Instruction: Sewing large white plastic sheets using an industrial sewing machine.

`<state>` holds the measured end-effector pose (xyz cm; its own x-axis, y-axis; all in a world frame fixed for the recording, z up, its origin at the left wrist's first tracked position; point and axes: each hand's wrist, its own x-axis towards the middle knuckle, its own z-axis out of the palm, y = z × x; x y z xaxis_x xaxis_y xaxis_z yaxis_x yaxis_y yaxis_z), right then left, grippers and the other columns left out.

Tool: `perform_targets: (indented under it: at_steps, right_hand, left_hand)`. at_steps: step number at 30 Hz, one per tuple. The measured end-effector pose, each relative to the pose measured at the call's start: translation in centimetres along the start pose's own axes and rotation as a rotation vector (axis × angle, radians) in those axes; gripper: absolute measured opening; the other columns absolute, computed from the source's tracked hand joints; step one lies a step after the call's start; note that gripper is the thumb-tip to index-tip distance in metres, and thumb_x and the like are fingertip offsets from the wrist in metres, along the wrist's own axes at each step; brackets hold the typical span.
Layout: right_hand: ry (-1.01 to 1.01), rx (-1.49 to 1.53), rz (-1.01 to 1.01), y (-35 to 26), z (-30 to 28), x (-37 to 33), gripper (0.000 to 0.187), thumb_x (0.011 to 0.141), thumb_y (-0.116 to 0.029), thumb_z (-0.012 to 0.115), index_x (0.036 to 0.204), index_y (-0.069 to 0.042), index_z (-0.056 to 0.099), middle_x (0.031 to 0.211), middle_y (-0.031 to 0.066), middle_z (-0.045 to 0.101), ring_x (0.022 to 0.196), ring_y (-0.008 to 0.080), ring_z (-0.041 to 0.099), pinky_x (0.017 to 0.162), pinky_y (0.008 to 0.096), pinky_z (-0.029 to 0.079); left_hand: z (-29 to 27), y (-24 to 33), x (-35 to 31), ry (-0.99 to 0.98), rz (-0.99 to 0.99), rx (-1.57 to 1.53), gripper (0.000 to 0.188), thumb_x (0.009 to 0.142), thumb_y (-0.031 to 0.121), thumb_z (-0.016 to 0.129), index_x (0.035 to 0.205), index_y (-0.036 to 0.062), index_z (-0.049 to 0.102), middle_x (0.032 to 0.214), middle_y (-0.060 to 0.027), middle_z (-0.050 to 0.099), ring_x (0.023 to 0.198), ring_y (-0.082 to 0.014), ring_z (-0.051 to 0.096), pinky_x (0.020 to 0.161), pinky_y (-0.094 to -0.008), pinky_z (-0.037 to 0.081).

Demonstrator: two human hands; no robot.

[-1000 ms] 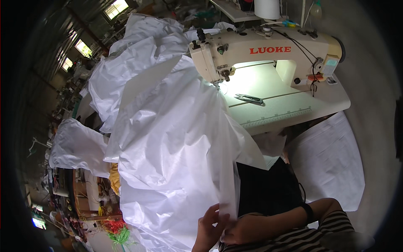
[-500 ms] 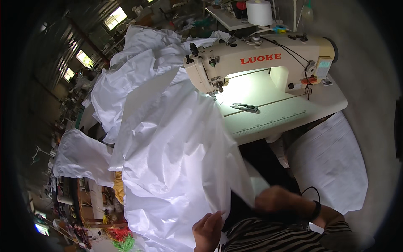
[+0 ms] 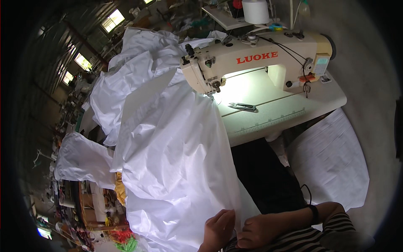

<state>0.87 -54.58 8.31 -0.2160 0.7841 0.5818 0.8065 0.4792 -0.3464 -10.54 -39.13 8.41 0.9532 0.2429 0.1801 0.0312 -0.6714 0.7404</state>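
A broad sheet of shiny white fabric [image 3: 172, 147] runs from under the needle area of a sewing machine [image 3: 252, 54] down to my lap. At its near edge my left hand [image 3: 219, 227] is closed, fingers pinching the cloth. Close beside it on the right, my right hand [image 3: 257, 230] is curled into a fist at the fabric's edge; its fingertips are turned away, and the fabric seems to run into its grip. Small grey thread snips [image 3: 242, 107] lie on the lit machine bed, touched by neither hand.
More white fabric [image 3: 130, 75] is heaped left of the machine. Another white cloth [image 3: 329, 161] hangs at the right below the table [image 3: 285, 119]. A white thread cone [image 3: 256, 11] stands behind the machine. Red and green stringy material [image 3: 124, 239] lies at the lower left.
My right hand has come down and left, next to my left hand. My left hand has shifted slightly right. The fabric's right edge now hangs straighter, and the view has moved slightly.
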Motion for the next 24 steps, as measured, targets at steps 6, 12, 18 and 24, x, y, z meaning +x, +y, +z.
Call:
perform_targets:
  at_steps: [6, 12, 18, 24]
  right_hand:
    - [0.023, 0.104, -0.072, 1.2, 0.7, 0.0, 0.012, 0.093, -0.014, 0.059, 0.085, -0.006, 0.057, 0.086, 0.0059, 0.062, 0.066, 0.0178, 0.065, 0.060, 0.0278, 0.052]
    - [0.259, 0.532, 0.721, 10.2, 6.3, -1.3, 0.028, 0.096, -0.018, 0.060, 0.117, -0.001, 0.063, 0.102, 0.0121, 0.069, 0.099, 0.0239, 0.065, 0.087, 0.0353, 0.052]
    - [0.610, 0.838, 0.957, 16.2, 9.4, -1.5, 0.036, 0.099, -0.025, 0.057, 0.124, 0.000, 0.059, 0.098, 0.0102, 0.069, 0.094, 0.0226, 0.067, 0.084, 0.0361, 0.054]
    - [0.058, -0.248, 1.026, 17.5, -0.2, 4.0, 0.056, 0.089, -0.016, 0.061, 0.137, 0.010, 0.043, 0.067, 0.0163, 0.064, 0.063, 0.0344, 0.065, 0.057, 0.0458, 0.049]
  left_hand:
    - [-0.2, -0.4, -0.6, 0.016, -0.201, -0.375, 0.014, 0.088, 0.003, 0.063, 0.100, -0.0042, 0.060, 0.090, -0.0172, 0.063, 0.078, -0.0259, 0.063, 0.067, -0.0341, 0.052]
    - [0.5, -1.5, 1.1, 0.031, 0.076, 0.094, 0.014, 0.080, 0.004, 0.062, 0.092, -0.0003, 0.056, 0.085, -0.0160, 0.060, 0.075, -0.0341, 0.062, 0.062, -0.0419, 0.052]
    - [-1.3, -0.6, 5.5, -0.144, 0.518, 0.154, 0.010, 0.080, 0.002, 0.062, 0.080, 0.0031, 0.053, 0.078, -0.0128, 0.057, 0.067, -0.0322, 0.059, 0.056, -0.0425, 0.049]
    - [-1.6, -2.4, 6.2, -0.323, 0.475, 0.131, 0.014, 0.078, 0.005, 0.065, 0.080, 0.0036, 0.052, 0.075, -0.0121, 0.051, 0.065, -0.0321, 0.056, 0.055, -0.0428, 0.047]
